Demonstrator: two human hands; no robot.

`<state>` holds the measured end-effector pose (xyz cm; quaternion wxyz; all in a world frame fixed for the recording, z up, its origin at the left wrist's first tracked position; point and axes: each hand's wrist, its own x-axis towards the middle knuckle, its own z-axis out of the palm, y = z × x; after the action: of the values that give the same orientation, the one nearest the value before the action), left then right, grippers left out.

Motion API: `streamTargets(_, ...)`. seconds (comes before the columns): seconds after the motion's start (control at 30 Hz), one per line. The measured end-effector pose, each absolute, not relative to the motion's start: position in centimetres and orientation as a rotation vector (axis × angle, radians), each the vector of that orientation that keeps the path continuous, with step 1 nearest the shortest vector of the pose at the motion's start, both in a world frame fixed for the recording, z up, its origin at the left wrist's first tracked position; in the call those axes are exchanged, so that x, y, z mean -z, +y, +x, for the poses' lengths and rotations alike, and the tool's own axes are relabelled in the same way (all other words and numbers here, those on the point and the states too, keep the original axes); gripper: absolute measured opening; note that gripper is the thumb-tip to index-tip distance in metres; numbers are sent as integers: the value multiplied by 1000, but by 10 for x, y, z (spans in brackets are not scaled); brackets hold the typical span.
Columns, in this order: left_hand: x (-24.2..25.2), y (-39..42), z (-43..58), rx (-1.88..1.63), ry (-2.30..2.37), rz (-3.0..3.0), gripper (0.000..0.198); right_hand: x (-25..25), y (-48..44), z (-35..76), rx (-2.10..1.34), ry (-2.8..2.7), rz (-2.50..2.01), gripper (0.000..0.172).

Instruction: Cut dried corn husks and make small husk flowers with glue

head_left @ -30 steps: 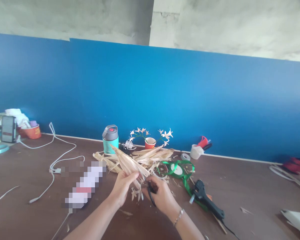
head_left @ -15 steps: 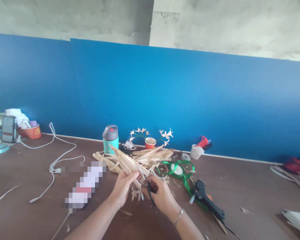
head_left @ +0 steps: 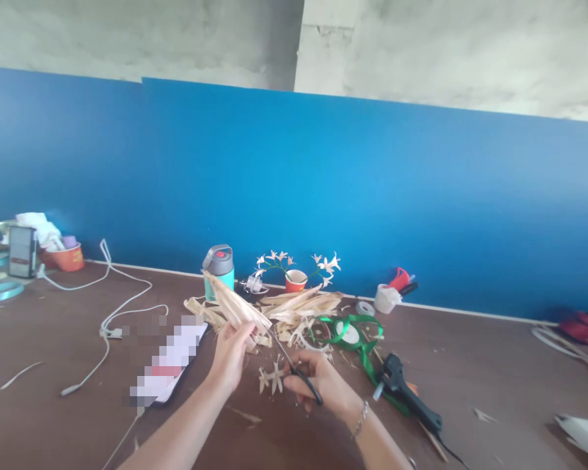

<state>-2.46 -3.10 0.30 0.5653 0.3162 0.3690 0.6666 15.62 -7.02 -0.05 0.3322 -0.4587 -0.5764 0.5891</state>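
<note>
My left hand (head_left: 231,352) is closed round a bundle of dried pale husk strips (head_left: 232,305), held tilted up to the left above the brown table (head_left: 53,365). My right hand (head_left: 318,385) grips black-handled scissors (head_left: 296,365), whose thin blades point up toward the husk's lower end. Small cut husk flowers (head_left: 272,377) lie on the table between my two hands. A pile of loose husks (head_left: 301,307) lies just behind.
A teal bottle (head_left: 219,264), an orange cup with paper flowers (head_left: 294,279), green ribbon (head_left: 350,331), a black glue gun (head_left: 406,398), a white cable (head_left: 112,313), tape rolls (head_left: 385,297) and a blurred flat item (head_left: 169,359) lie on the table before a blue wall.
My left hand lifted the husk bundle up and left. My right hand drew back to the right with the scissors, so the hands are now apart and the cut flowers show between them.
</note>
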Motion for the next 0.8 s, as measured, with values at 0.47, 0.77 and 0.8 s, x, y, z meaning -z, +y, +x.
streamTargets(0.47, -3, -31, -25, -1452, 798, 856, 14, 0, -71, 156, -1554, -1515, -1213, 34)
streamTargets(0.77, -7, -35, -23, -1366, 723, 878, 13, -2, -70, 156, -1542, -1524, -1216, 34)
streamTargets(0.8, -8, -35, -23, -1362, 721, 876, 13, -2, -70, 156, -1542, -1529, -1224, 34)
